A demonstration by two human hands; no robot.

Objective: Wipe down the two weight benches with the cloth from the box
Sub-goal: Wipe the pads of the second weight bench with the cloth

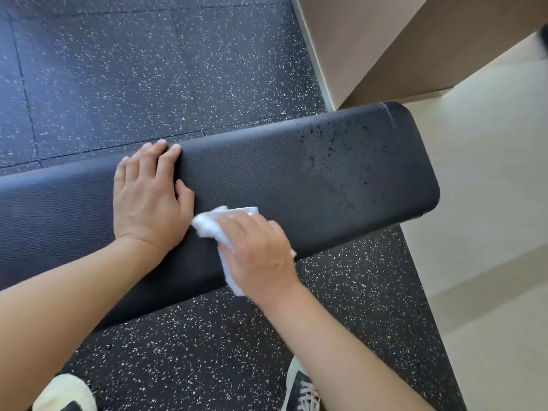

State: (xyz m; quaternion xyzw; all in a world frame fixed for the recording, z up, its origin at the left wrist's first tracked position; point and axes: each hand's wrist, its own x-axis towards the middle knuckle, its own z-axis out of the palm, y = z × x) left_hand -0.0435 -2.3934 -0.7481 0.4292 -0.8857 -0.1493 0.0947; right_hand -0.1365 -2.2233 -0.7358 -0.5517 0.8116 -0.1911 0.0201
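One black padded weight bench (296,170) runs across the view from the left edge to its rounded right end. Dark droplets speckle the pad near that right end. My left hand (149,200) lies flat on the pad, fingers spread toward the far edge. My right hand (258,250) presses a crumpled white cloth (218,229) onto the near edge of the pad, just right of the left hand. Part of the cloth is hidden under the palm. No second bench and no box are in view.
Black rubber flooring with white flecks (133,69) surrounds the bench. A beige wall or column (385,46) rises behind the bench's right end, and pale floor (489,232) lies to the right. My shoes (302,393) show at the bottom edge.
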